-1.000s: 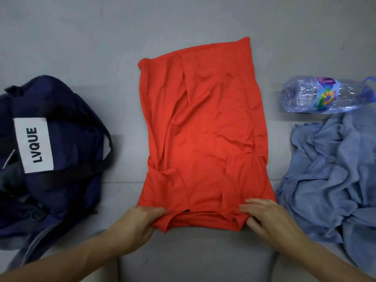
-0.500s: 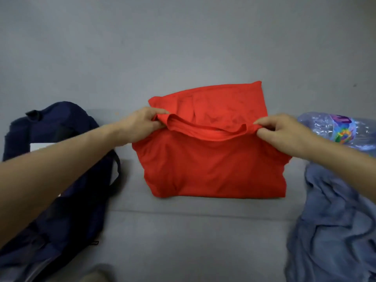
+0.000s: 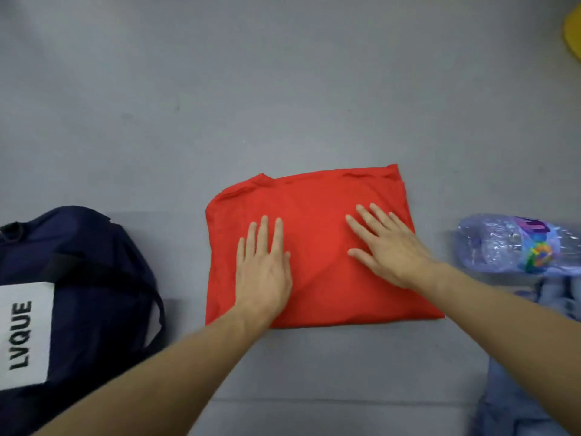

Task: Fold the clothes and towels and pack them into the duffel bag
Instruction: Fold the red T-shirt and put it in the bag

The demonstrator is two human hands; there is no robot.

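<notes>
Red garment is folded into a rough square and lies flat on the grey surface, mid-frame. Far edge shows a few layered folds and small wrinkles; near edge is straight.

Your left hand is palm-down on the left half of the garment, fingers straight and held close together, thumb tucked beside the palm. Nothing gripped, just flat contact.

Your right hand is palm-down on the right half, angled toward far-left, fingers slightly spread, thumb out to the left. Also flat contact, nothing clamped. The two hands are near each other but not touching.

Navy duffel bag sits on the left, apart from the garment, with bare grey surface between them. White label reading "LVQUE" faces up, dark strap across the top. Can't tell from this angle whether the bag is open.

On the right: clear plastic bottle lying on its side with a multicoloured label, near the garment's right edge but not touching. Crumpled light-blue cloth just below the bottle, unfolded, running off the bottom right. Yellow object clipped by the top-right corner, can't identify it.
</notes>
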